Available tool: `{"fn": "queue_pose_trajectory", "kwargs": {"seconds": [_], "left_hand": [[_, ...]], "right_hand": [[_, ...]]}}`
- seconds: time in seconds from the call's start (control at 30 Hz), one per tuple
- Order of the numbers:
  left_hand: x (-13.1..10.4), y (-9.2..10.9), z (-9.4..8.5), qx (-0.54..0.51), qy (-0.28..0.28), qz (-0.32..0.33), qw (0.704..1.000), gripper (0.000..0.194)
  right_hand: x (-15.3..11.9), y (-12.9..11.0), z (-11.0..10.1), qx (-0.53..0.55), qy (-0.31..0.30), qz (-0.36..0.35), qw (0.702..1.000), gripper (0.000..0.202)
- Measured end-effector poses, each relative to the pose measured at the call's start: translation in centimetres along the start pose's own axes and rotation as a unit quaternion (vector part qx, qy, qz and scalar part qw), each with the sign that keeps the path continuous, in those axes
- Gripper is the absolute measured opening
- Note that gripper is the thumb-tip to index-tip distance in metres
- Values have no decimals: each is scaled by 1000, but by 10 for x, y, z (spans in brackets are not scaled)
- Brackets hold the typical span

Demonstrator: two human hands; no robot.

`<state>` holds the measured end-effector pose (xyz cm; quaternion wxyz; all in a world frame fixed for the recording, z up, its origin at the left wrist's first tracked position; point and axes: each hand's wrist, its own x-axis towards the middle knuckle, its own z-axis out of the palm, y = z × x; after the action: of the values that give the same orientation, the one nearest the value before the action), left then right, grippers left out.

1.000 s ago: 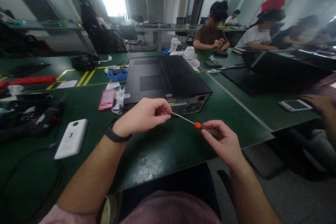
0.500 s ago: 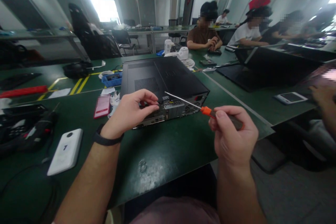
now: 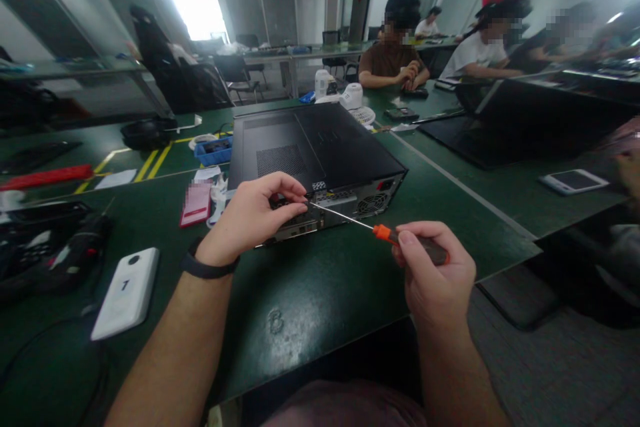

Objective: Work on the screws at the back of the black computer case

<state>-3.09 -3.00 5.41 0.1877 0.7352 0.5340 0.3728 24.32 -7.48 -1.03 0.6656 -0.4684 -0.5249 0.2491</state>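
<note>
A black computer case (image 3: 345, 140) lies flat on the green table, its back panel with ports and a fan grille facing me. In my right hand (image 3: 437, 273) is a screwdriver (image 3: 383, 233) with an orange and dark handle, its thin shaft pointing left. The tip reaches the fingertips of my left hand (image 3: 260, 213), close in front of the back panel. Thumb and fingers of that hand are pinched together; whatever small thing may be between them is too small to make out. A black band circles the left wrist.
Left of the case are a white phone-shaped device (image 3: 126, 293), a pink card (image 3: 196, 203), a blue tray (image 3: 214, 151) of small parts and a black power tool (image 3: 75, 247). A white fan (image 3: 353, 97) stands behind it. Laptops and a phone (image 3: 574, 181) lie right; several people sit beyond.
My right hand has moved left and slightly down, bringing the screwdriver tip from above the case's edge to my left fingertips. My left hand has shifted slightly right.
</note>
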Motion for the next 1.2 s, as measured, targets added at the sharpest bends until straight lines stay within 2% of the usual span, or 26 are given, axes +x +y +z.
{"fn": "queue_pose_trajectory", "kwargs": {"seconds": [0.53,0.77,1.03,1.2], "left_hand": [[0,-2,1,-1,-11,20,1000,17],[1,-1,1,43,-29,30,998,15],[4,2,8,109,-26,112,987,9],[4,1,11,128,-22,137,982,9]], "right_hand": [[-1,2,2,-8,-15,-3,1000,16],[-2,0,1,-20,-29,11,999,19],[-1,-5,2,-44,-31,21,998,17],[-2,-4,3,-36,-34,24,999,17]]}}
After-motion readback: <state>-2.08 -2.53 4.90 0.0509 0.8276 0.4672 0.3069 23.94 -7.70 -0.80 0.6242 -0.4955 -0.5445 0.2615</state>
